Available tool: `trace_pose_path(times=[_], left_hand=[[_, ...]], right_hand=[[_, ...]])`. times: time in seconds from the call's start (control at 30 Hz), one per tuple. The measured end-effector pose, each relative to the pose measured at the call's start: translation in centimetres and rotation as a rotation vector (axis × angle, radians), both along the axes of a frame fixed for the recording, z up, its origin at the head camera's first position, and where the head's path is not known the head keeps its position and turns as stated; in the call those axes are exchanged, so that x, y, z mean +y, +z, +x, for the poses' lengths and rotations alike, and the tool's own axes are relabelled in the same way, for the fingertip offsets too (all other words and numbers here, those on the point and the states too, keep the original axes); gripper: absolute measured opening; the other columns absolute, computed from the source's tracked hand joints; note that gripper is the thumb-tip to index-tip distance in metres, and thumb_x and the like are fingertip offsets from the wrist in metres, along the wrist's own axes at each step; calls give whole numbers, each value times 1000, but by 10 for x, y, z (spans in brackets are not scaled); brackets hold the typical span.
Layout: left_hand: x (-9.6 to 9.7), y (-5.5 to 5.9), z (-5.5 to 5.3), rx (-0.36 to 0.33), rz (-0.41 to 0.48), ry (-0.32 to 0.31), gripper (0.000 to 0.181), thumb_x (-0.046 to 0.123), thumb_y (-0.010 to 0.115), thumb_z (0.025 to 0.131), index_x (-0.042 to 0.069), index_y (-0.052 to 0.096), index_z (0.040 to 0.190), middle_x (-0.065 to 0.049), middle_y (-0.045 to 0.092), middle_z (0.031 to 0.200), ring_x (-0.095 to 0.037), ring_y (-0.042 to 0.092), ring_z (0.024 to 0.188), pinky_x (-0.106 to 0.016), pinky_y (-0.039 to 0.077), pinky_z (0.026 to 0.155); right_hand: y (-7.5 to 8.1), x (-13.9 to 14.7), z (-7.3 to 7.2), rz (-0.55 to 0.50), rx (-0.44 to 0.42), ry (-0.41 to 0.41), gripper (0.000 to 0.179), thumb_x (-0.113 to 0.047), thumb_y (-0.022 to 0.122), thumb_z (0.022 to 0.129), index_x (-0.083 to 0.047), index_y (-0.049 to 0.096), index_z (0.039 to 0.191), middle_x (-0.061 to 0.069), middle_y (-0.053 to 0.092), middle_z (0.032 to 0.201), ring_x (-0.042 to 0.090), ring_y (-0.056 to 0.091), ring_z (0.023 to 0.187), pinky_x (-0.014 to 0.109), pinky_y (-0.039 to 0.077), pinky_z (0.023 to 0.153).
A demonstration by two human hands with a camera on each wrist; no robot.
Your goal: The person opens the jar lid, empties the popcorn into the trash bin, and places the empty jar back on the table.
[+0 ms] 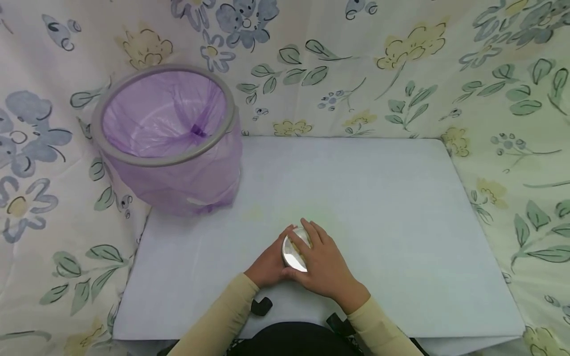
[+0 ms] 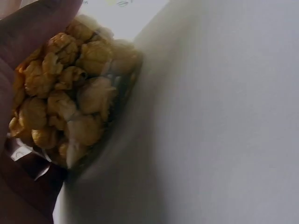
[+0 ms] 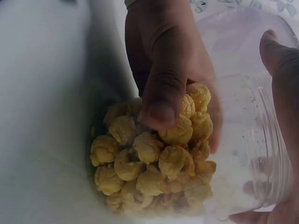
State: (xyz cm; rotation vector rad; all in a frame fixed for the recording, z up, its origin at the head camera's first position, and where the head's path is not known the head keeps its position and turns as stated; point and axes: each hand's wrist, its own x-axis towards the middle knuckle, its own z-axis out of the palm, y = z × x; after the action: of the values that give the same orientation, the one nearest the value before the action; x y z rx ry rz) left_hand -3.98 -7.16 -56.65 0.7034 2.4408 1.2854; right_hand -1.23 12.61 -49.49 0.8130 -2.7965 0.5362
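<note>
A clear plastic jar of caramel-coloured popcorn stands on the white tabletop. From above, its round silver lid shows between the hands. My left hand grips the jar's side, its thumb lying across the wall in the right wrist view. Over the top, my right hand holds the lid's edge between thumb and fingers. In the right wrist view, that hand's fingers sit around the threaded neck end. The popcorn fills the jar's lower part. Part of the lid is hidden under the right hand.
A wastebasket with a grey rim and purple bag stands at the table's back left. White tabletop extends around the hands. Floral cloth hangs behind and at both sides. Small black devices sit below the wrists.
</note>
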Motion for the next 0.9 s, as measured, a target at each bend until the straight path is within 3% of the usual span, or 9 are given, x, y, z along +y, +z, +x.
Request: trace_pose_path(times=[0.07,0.17,0.33,0.4,0.5,0.57,0.67,0.77,0.9], left_hand=[[0,-1,2,0,6,20,119,42,91,81,8,17,167,-15,31,170,-30,35,155,-52,35,121],[1,-1,3,18,54,43,113,41,91,81,4,23,164,-17,40,163,-29,42,150,-52,38,119],[5,10,4,80,141,92,105,35,94,77,5,33,156,-13,49,148,-23,55,131,-47,49,109],[9,17,6,168,135,112,100,31,94,76,4,36,153,-14,51,143,-24,57,126,-47,51,105],[17,29,9,356,125,147,96,23,93,75,0,37,150,-19,51,139,-30,57,122,-50,52,101],[20,37,10,472,124,158,101,20,93,72,-3,34,151,-23,51,138,-35,57,122,-54,52,99],[23,51,10,573,121,171,107,20,96,67,-5,33,150,-24,52,135,-37,58,116,-53,55,94],[23,65,8,603,125,151,104,20,97,65,-5,36,145,-22,53,130,-34,59,111,-48,56,90],[21,80,7,515,186,83,101,18,96,69,-4,35,146,-22,52,136,-32,60,114,-46,57,92]], right_hand=[[1,0,0,7,-6,1,91,-85,27,97,-21,49,158,22,41,161,44,43,145,61,49,104],[5,-1,-2,-5,-8,3,90,-85,29,96,-23,48,158,20,40,162,43,42,147,61,49,104],[24,-3,-5,-19,-19,-6,94,-87,30,94,-21,48,159,24,39,162,44,38,150,62,37,117],[35,-6,-5,2,-19,-26,98,-88,28,94,-17,48,159,29,39,161,48,38,149,63,35,118],[50,-12,-5,27,10,-59,95,-85,33,96,-14,51,156,32,42,158,50,42,145,66,42,110],[59,-15,-7,27,60,-62,82,-76,42,100,-14,57,151,31,48,153,49,48,140,65,48,99],[73,-16,-11,-10,138,-42,58,-59,57,101,-16,67,138,25,58,141,44,56,127,62,53,86],[86,-13,-15,-42,182,0,43,-50,65,98,-17,72,124,18,63,128,42,61,115,60,55,81],[102,-10,-18,-33,192,83,37,-48,67,95,-19,70,118,15,66,121,39,64,110,58,56,83]])
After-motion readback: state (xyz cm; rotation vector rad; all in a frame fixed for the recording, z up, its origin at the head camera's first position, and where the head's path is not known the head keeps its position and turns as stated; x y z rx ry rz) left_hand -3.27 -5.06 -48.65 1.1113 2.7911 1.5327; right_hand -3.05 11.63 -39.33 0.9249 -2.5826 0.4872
